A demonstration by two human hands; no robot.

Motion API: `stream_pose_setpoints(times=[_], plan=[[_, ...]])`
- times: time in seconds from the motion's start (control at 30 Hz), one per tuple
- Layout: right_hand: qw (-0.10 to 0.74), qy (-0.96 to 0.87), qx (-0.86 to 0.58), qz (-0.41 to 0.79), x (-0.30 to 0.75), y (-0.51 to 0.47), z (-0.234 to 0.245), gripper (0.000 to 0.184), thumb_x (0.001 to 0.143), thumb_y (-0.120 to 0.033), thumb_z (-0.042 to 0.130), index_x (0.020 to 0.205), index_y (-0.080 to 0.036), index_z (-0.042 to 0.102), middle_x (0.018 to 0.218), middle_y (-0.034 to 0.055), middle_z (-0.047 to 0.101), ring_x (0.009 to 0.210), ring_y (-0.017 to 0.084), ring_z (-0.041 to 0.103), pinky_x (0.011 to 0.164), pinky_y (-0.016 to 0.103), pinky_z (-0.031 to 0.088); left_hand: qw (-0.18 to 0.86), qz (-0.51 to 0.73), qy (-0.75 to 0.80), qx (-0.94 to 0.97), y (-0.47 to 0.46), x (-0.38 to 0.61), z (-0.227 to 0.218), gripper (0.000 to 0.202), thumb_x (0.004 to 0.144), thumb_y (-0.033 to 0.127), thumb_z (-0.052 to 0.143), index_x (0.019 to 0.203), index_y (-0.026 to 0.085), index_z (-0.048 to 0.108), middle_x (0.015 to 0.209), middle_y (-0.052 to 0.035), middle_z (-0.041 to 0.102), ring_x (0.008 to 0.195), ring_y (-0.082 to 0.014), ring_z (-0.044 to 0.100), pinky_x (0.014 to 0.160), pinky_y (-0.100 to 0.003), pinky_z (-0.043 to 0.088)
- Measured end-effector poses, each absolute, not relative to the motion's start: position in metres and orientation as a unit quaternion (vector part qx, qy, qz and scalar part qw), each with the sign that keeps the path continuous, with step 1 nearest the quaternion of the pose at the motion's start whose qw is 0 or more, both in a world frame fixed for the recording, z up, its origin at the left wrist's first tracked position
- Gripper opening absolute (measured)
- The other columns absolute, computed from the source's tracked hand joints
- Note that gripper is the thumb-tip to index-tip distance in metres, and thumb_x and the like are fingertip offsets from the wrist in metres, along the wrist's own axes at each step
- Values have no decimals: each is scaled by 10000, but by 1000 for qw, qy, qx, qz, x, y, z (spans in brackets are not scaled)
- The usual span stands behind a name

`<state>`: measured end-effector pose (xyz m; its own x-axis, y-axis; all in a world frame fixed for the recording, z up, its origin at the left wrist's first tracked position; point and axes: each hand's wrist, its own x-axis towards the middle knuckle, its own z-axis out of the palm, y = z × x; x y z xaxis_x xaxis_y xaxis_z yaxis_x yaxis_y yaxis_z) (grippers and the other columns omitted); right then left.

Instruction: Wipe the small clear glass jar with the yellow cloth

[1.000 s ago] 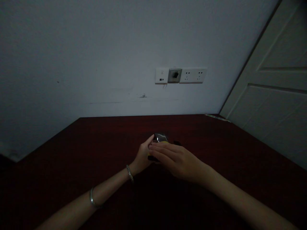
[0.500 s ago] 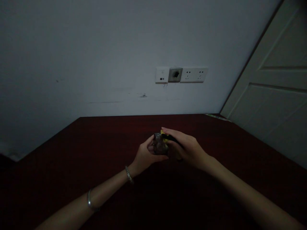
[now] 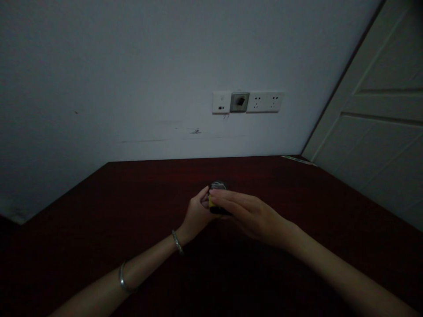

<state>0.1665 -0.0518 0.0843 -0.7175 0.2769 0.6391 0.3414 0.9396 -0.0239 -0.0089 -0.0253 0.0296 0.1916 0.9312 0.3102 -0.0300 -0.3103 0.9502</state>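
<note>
- The left hand [image 3: 196, 216] is curved around a small shiny object [image 3: 218, 185], grasping it from its left side; the fingers behind it are mostly hidden.
- The right hand [image 3: 261, 216] is closed lightly on a yellow-and-black piece [image 3: 213, 205], with the fingers laid flat over it and pointing toward the left hand.
- The shiny object lies between the two hands, to the right of the left hand and just beyond the right fingertips; only its upper part is visible.
- The piece sits on the near side of this object and seems to touch it; the contact itself is covered.
- Neither hand is clearly nearer: the left one meets the object directly, the right one has the piece between.
- The long axis of the object I cannot tell, because the right fingers cover too much and the light is weak.
- Below both hands is the dark red desk [image 3: 148, 189].
</note>
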Motion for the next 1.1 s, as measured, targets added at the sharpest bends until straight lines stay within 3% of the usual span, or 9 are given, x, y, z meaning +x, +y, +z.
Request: stream_pose_setpoints(times=[0.13, 0.47, 0.73, 0.97, 1.1], plan=[[417, -875, -247, -18, 179, -43, 89, 442, 920, -137, 425, 1357, -190, 391, 1304, 107, 556, 1213, 187, 517, 1014, 361, 465, 533, 524, 338, 573, -26, -10, 33, 663, 515, 159, 827, 1121, 151, 557, 1037, -93, 692, 921, -222, 670, 809, -333, 554], [411, -889, -200, -28, 177, -39, 71, 567, 900, -104, 450, 1419, -258, 279, 1388, 86, 472, 1272, 206, 450, 1025, 414, 456, 552, 531, 310, 563, -25, -10, 33, 632, 514, 121, 822, 1099, 170, 590, 1036, -79, 700, 920, -209, 674, 793, -315, 560], [342, -927, -150, -40, 168, -53, 85, 450, 921, -121, 424, 1366, -163, 373, 1264, 117, 587, 1206, 182, 523, 988, 357, 485, 533, 549, 340, 546, -22, -9, 33, 439, 581, 134, 770, 989, 132, 610, 920, -58, 721, 791, -168, 681, 673, -239, 552], [430, -869, -245, -16, 177, -44, 81, 424, 910, -160, 458, 1331, -208, 432, 1265, 91, 590, 1168, 201, 559, 980, 372, 496, 561, 532, 313, 552, -26, -11, 29, 635, 504, 116, 823, 1090, 162, 582, 1046, -80, 695, 924, -209, 671, 787, -305, 556], [449, -850, -275, -14, 177, -42, 79, 435, 902, -154, 480, 1330, -226, 442, 1265, 77, 592, 1159, 204, 567, 993, 382, 490, 570, 524, 318, 548, -32, -9, 33, 635, 511, 108, 822, 1097, 163, 584, 1038, -79, 697, 920, -208, 673, 801, -311, 554]])
